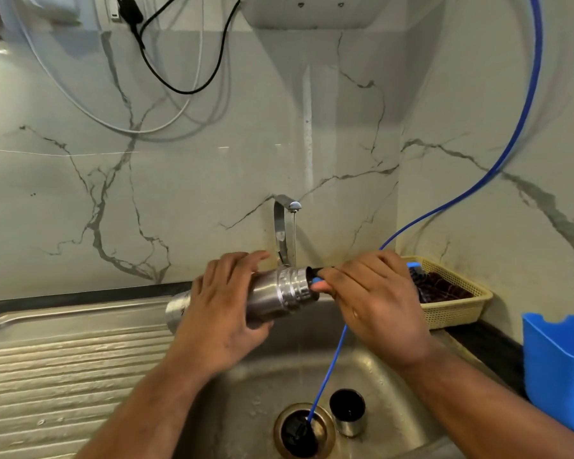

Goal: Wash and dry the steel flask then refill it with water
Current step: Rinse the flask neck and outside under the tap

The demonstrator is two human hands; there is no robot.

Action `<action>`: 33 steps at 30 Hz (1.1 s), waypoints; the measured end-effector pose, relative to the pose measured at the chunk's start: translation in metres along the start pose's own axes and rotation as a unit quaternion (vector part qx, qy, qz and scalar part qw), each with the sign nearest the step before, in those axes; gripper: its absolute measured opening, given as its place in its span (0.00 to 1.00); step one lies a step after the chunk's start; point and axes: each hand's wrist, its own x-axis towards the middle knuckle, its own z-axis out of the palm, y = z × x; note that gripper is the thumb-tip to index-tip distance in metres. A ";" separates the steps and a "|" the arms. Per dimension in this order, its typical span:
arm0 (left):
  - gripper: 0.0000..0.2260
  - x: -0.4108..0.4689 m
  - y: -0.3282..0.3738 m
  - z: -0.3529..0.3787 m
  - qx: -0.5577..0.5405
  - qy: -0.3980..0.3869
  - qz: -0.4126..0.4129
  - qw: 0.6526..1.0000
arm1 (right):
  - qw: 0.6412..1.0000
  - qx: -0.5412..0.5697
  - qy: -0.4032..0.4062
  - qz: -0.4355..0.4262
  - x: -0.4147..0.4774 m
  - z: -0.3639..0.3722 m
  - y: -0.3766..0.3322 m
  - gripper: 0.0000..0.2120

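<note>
Steel flask (274, 293) sideways between both hands (222, 313) (375, 306)

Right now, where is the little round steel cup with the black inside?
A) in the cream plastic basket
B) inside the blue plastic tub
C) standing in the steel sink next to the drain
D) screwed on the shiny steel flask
C: the little steel cup stands upright in the steel sink beside the drain; the left hand grips the shiny steel flask, the right hand a black-and-blue brush in its mouth.
</note>
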 end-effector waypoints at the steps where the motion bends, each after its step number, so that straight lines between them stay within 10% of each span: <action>1: 0.51 0.000 -0.006 -0.008 -0.010 -0.013 -0.013 1.000 | 0.999 0.009 0.012 -0.032 0.002 -0.002 0.000 0.06; 3: 0.49 -0.003 -0.011 -0.018 -0.005 -0.035 -0.027 0.999 | 0.999 0.029 -0.025 -0.033 0.008 -0.003 -0.005 0.07; 5: 0.40 -0.005 -0.010 -0.019 0.066 -0.042 -0.015 0.997 | 0.963 0.112 -0.195 0.151 0.011 0.000 -0.018 0.08; 8: 0.36 -0.006 -0.005 -0.010 0.177 -0.042 0.030 0.983 | 0.700 0.365 -0.384 0.479 0.002 0.004 -0.026 0.12; 9: 0.37 -0.005 -0.004 -0.008 0.181 -0.032 0.035 0.982 | 0.693 0.375 -0.392 0.475 0.000 0.004 -0.023 0.13; 13: 0.38 -0.003 -0.012 -0.007 0.161 0.010 -0.003 0.987 | 0.925 0.133 -0.298 0.195 0.006 -0.002 0.004 0.08; 15: 0.37 -0.003 -0.020 -0.012 0.157 0.026 -0.028 0.987 | 0.973 0.051 -0.207 0.088 0.010 -0.006 0.020 0.06; 19: 0.36 -0.005 -0.021 -0.016 0.161 0.040 -0.023 0.986 | 0.948 0.082 -0.280 0.126 0.008 -0.009 0.009 0.15; 23: 0.36 -0.005 -0.008 -0.008 0.174 0.037 0.043 0.983 | 0.679 0.406 -0.439 0.425 0.008 -0.002 -0.016 0.21; 24: 0.36 -0.004 -0.008 -0.007 0.174 0.032 0.040 0.983 | 0.671 0.419 -0.437 0.428 0.008 -0.004 -0.013 0.20; 30: 0.38 -0.006 -0.021 -0.008 0.149 0.027 -0.019 0.988 | 0.883 0.154 -0.410 0.171 0.015 -0.013 -0.005 0.12; 33: 0.37 -0.006 -0.024 -0.009 0.144 0.031 -0.025 0.989 | 0.926 0.065 -0.360 0.096 0.020 -0.015 -0.012 0.13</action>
